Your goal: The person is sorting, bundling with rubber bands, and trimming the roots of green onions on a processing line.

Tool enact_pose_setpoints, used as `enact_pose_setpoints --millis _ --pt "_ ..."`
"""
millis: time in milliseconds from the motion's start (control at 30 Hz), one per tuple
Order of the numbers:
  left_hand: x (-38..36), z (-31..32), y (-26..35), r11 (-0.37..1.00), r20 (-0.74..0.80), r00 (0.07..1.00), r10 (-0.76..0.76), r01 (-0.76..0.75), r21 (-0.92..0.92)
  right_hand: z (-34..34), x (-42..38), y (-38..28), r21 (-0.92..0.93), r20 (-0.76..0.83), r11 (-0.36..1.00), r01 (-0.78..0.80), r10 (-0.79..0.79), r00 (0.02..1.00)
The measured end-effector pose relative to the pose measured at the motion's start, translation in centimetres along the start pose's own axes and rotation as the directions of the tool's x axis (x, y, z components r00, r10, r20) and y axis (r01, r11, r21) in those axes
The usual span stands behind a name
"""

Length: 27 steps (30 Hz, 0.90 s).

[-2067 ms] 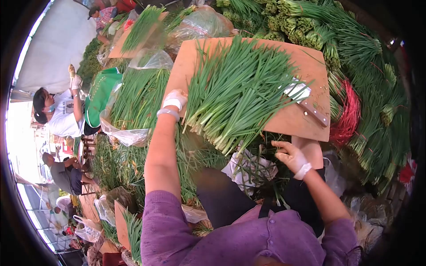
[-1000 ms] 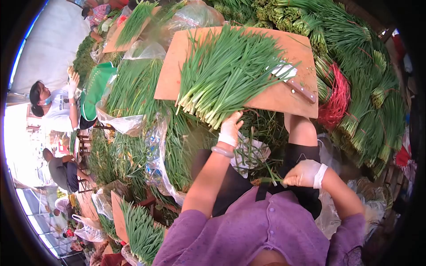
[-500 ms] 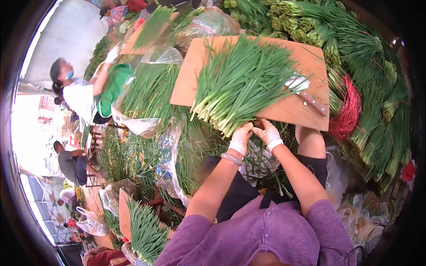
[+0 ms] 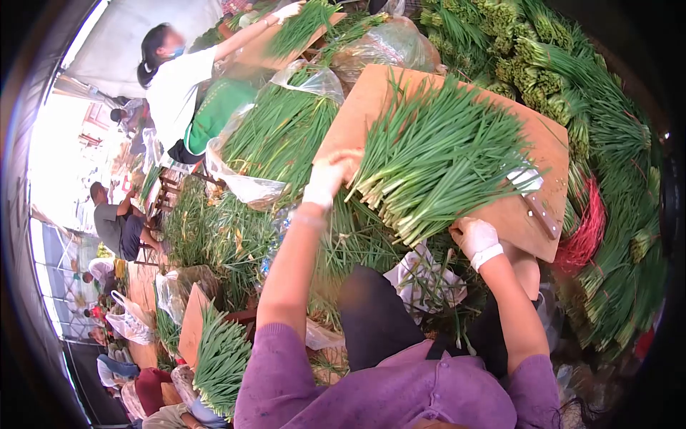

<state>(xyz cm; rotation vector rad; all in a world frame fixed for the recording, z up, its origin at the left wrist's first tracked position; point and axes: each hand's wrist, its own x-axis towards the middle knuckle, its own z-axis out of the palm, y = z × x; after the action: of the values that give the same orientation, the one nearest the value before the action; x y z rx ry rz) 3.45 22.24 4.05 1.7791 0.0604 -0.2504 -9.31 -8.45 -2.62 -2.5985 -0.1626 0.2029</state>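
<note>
A heap of green chives (image 4: 443, 154) with pale stem ends towards me lies across a tilted wooden board (image 4: 368, 93). My left hand (image 4: 330, 177), in a thin whitish glove, is at the board's left corner beside the stem ends. Its fingers close over the edge, a little blurred. At the near edge, my gloved right hand (image 4: 476, 237) has its fingers curled onto the board by the lowest stems. A knife with a riveted brown handle (image 4: 541, 216) rests on the right side of the board, its blade (image 4: 525, 179) partly under leaves.
Bundled chives (image 4: 607, 107) are piled along the right, with red ties (image 4: 586, 232) beside the board. Loose chives in plastic (image 4: 275, 143) lie left. A co-worker in a white top (image 4: 175, 93) reaches over another board. White cloth (image 4: 429, 286) lies below my board.
My hands, together at the near edge before, have parted: the left to the board's left corner, the right further right. The view has shifted, and the co-worker's arm now reaches out.
</note>
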Motion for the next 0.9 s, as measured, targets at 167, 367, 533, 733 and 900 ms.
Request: enact_pose_setpoints --millis 167,367,533,733,900 --pt "9.2 -2.2 -3.6 0.871 -0.061 0.980 0.188 -0.137 0.472 -0.1 -0.3 -0.4 -0.078 -0.026 0.997 0.022 -0.024 0.999" --pt "11.6 -0.5 -2.4 0.504 0.104 0.992 0.075 -0.128 0.854 -0.1 -0.8 0.3 -0.077 -0.065 0.995 0.060 -0.065 0.996" --pt "12.8 0.3 -2.5 0.053 0.221 0.975 0.034 -0.222 0.973 -1.2 -1.5 0.1 -0.135 -0.199 0.988 0.077 -0.103 0.975" --pt "11.4 0.5 -2.3 0.311 0.249 0.963 0.107 -0.270 0.911 -0.7 -1.2 -1.0 0.268 -0.533 0.938 0.221 -0.047 0.845" --pt "9.1 1.1 -3.4 0.825 -0.003 0.994 0.107 -0.087 0.558 2.1 0.4 -1.3 0.823 -0.336 0.559 0.096 0.344 0.877"
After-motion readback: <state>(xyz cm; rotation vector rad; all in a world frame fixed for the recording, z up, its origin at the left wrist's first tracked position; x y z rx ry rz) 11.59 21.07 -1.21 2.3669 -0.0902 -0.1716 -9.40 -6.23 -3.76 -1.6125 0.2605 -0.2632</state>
